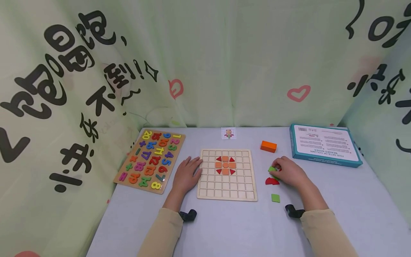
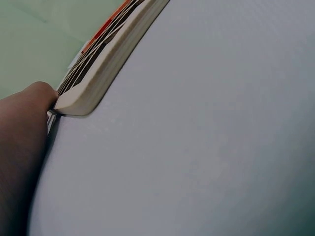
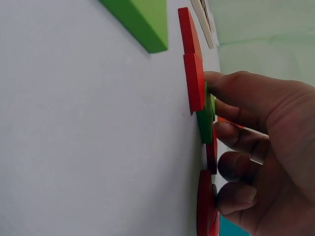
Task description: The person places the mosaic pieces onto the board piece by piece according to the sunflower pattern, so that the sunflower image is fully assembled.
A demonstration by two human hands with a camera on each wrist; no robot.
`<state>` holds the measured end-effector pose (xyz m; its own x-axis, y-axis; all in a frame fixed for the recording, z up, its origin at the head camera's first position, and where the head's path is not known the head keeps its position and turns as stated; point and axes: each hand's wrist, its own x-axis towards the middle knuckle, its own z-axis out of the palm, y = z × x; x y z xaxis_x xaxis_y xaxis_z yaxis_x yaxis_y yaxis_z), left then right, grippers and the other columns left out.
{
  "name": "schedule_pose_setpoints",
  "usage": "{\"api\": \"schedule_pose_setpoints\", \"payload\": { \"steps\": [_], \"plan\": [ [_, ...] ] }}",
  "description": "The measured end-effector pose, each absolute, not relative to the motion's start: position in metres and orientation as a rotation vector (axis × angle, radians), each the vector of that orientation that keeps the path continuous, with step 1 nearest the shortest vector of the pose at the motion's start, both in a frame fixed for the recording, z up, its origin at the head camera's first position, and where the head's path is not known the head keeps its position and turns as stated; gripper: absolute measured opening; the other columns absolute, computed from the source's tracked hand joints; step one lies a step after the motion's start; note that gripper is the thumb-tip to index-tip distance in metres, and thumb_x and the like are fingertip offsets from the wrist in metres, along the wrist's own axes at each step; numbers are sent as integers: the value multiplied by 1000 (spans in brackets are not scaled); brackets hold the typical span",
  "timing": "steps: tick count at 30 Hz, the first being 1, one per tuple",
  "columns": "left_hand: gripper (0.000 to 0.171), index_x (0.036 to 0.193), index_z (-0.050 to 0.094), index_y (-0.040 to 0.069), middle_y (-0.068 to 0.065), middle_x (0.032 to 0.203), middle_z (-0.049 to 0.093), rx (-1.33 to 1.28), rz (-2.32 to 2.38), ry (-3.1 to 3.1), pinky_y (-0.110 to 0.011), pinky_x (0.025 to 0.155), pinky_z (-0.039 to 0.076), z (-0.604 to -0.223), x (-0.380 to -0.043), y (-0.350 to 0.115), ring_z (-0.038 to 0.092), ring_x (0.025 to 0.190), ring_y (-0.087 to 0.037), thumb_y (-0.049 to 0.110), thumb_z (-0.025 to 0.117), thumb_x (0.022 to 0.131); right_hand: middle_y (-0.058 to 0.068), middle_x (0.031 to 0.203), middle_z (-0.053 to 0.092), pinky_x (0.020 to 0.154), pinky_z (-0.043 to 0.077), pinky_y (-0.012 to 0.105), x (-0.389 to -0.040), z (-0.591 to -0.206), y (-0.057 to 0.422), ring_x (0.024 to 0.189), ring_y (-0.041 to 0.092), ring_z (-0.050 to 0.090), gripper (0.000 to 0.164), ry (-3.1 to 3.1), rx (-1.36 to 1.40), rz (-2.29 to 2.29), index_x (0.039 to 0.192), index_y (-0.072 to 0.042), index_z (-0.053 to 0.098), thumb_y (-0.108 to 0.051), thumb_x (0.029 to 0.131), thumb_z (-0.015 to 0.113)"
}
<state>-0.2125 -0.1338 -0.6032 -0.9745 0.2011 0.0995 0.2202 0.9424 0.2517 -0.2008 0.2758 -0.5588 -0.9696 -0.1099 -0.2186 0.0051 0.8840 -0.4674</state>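
A wooden grid board (image 1: 227, 189) holds a cross of orange squares (image 1: 226, 171) around an orange circle, with small red triangles (image 1: 232, 172) at its corners. My left hand (image 1: 187, 175) rests at the board's left edge, fingers extended; the left wrist view shows part of the hand beside the board's corner (image 2: 78, 103). To the right of the board, my right hand (image 1: 287, 172) pinches a green piece (image 3: 204, 123) between thumb and fingers, low over the table. Red half-round pieces (image 1: 272, 181) lie just below it, and a green square (image 1: 275, 198) lies nearer me.
A number puzzle board (image 1: 144, 160) lies at left. A small pattern card (image 1: 228, 133) sits behind the grid board. At the back right are an orange block (image 1: 268, 146) and a teal box (image 1: 325, 145). Lettered curtains (image 1: 205, 64) enclose the table.
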Motion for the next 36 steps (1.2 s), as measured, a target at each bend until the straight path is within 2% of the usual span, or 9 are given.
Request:
{"api": "schedule_pose_setpoints", "payload": {
  "steps": [8, 15, 22, 28, 36],
  "plan": [
    [51, 147, 46, 34, 12, 155, 43, -331, -401, -3021, -44, 124, 24, -602, -212, -133, 26, 152, -20, 51, 46, 100, 11, 103, 59, 78, 56, 41, -199, -556, 273, 91, 25, 55, 33, 2820, -87, -689, 109, -5, 65, -29, 88, 72],
    [51, 148, 46, 34, 12, 155, 43, -329, -411, -3016, -45, 124, 25, -600, -212, -132, 27, 151, -21, 51, 46, 100, 16, 113, 62, 83, 57, 46, -200, -551, 270, 97, 29, 55, 38, 2824, -94, -717, 117, -5, 61, -29, 90, 70],
    [51, 148, 46, 34, 12, 155, 43, -329, -410, -3020, -44, 125, 24, -601, -212, -132, 26, 152, -20, 51, 47, 100, 16, 118, 62, 79, 58, 41, -200, -542, 260, 99, 29, 55, 38, 2806, -131, -812, 122, -7, 61, -28, 91, 69],
    [51, 147, 46, 34, 11, 155, 44, -330, -418, -3021, -44, 125, 23, -600, -212, -132, 27, 151, -21, 51, 47, 100, 11, 117, 61, 72, 53, 28, -196, -538, 241, 92, 23, 53, 35, 2798, -222, -897, 122, -11, 61, -24, 91, 68],
    [50, 146, 48, 32, 10, 154, 45, -337, -419, -3011, -45, 124, 25, -597, -210, -133, 29, 151, -22, 49, 48, 100, 6, 105, 59, 61, 48, 23, -190, -538, 210, 82, 19, 50, 32, 2772, -299, -1003, 118, -14, 62, -24, 89, 72]
  ]
}}
